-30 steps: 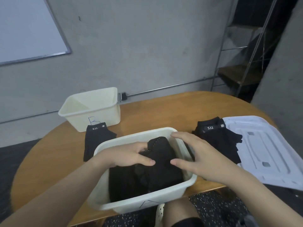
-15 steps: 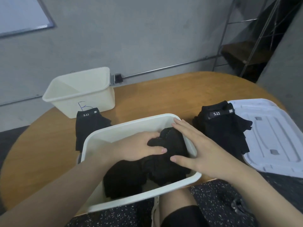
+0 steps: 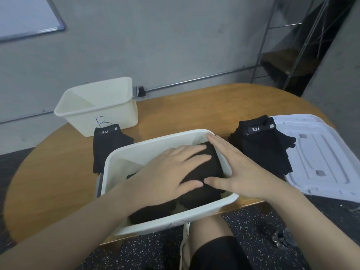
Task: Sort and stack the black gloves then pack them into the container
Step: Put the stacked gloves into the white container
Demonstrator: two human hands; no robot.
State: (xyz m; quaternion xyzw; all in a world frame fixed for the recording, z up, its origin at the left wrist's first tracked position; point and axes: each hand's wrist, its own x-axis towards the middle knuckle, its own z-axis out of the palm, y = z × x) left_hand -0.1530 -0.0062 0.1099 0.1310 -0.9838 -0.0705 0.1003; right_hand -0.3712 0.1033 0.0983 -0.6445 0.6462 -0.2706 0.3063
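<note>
Dim, even indoor light with soft shadows; a faint sheen lies on the bench (image 3: 194,106). Wide-angle distortion bends the edges, and detail is slightly soft throughout.

Black gloves (image 3: 202,172) lie piled inside the white container (image 3: 124,158); two stacks flank it.

Gloves in bin (image 3: 202,172) mostly hidden under both hands, count unreadable; bin (image 3: 120,162) near wall covers left stack (image 3: 109,145) lower part; lid (image 3: 321,152) cut off at right edge, whiteboard (image 3: 25,14) cut at top-left, both forearms run out of frame.
</note>
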